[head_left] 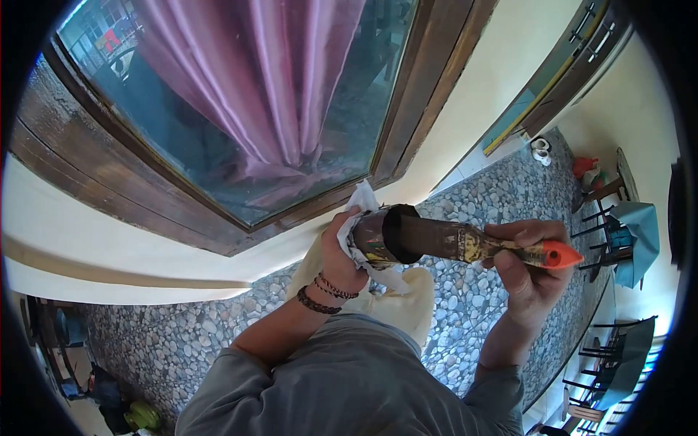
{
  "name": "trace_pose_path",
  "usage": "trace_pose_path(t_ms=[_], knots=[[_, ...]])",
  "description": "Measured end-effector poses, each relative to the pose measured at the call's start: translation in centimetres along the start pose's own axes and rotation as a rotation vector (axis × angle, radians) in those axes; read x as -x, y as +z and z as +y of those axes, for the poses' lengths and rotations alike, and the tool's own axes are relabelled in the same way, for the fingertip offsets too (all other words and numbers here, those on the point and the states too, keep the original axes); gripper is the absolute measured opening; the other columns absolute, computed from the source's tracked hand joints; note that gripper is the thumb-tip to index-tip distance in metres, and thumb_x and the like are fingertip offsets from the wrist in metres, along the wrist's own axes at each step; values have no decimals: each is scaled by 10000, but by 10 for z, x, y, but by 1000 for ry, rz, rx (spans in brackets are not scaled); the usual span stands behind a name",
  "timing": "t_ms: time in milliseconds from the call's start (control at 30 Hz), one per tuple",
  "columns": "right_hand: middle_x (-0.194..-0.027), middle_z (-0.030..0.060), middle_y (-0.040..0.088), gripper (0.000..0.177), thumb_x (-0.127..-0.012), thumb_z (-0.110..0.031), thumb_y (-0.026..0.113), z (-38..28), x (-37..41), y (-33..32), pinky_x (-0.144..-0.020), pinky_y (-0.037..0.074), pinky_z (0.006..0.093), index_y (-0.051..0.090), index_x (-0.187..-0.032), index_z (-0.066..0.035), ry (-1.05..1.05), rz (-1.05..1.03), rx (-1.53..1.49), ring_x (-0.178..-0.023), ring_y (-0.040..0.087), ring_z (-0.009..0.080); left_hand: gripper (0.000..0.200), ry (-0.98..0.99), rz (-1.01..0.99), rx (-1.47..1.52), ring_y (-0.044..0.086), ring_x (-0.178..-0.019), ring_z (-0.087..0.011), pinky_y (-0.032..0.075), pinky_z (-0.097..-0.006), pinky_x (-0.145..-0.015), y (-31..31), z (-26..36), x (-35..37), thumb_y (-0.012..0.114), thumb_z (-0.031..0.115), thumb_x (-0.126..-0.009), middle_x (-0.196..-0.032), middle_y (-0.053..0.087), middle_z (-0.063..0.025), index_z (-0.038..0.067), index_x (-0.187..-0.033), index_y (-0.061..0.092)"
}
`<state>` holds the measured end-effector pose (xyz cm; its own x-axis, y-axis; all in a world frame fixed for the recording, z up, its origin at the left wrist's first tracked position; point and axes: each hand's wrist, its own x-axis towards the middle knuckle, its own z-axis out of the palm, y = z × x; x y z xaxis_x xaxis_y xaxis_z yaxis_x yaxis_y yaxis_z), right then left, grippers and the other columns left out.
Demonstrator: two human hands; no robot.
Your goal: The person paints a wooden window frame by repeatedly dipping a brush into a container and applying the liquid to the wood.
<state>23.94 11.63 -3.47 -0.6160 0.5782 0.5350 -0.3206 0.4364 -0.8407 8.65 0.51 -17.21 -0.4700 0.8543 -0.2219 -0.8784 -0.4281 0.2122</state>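
Note:
My left hand (340, 248) is wrapped round a paint can (369, 236) with a white cloth (361, 200) between palm and can. Dark brown coating covers the can's open rim, which faces right in this view. In my right hand (534, 265) is a paintbrush (494, 247) with an orange handle end, gripped between thumb and fingers. Its brown-stained bristles reach to the can's mouth and overlap the rim. Beyond the can stands a window with a brown wooden frame (313, 208), its varnish patchy at the left.
A pink curtain (280, 80) hangs behind the window glass. Pebbled floor (465, 349) lies below me. Chairs with a teal cover (634, 243) line the right side, near a red bag (584, 167) and white shoes (541, 151). An open doorway is at the upper right.

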Motion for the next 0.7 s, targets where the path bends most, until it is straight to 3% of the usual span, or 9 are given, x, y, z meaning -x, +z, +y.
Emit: trace_pose_path(t_ms=[67,200,433,700], knots=[[-880,169,633,291,-721,-29,728,3,1,-5,-686,534,303,506,-908,0,128,27,-117,-774,647,222,301,12,11,-19,612,-875,-221,485,-353,-810,2,1,0,495,306,-845,-909,646,-76,52,-962,607],[-881,167,634,282,-723,-17,723,11,7,-6,-696,528,302,513,-910,-2,202,65,-61,-778,649,223,300,26,32,-13,614,-873,-217,488,-352,-809,-2,-1,-3,499,303,-844,-912,646,-76,52,-968,606],[-851,162,648,257,-648,60,701,15,-3,6,-642,511,307,590,-859,-36,-202,-219,284,-754,644,244,297,3,29,-19,618,-885,-210,500,-349,-806,5,-1,0,483,297,-860,-924,646,-74,59,-998,595],[-871,119,655,265,-596,10,716,-2,8,15,-639,509,334,590,-803,-98,-267,-318,472,-760,627,248,382,21,30,-37,613,-922,-234,479,-381,-853,-3,3,-4,448,345,-858,-979,632,-95,56,-1085,554]])
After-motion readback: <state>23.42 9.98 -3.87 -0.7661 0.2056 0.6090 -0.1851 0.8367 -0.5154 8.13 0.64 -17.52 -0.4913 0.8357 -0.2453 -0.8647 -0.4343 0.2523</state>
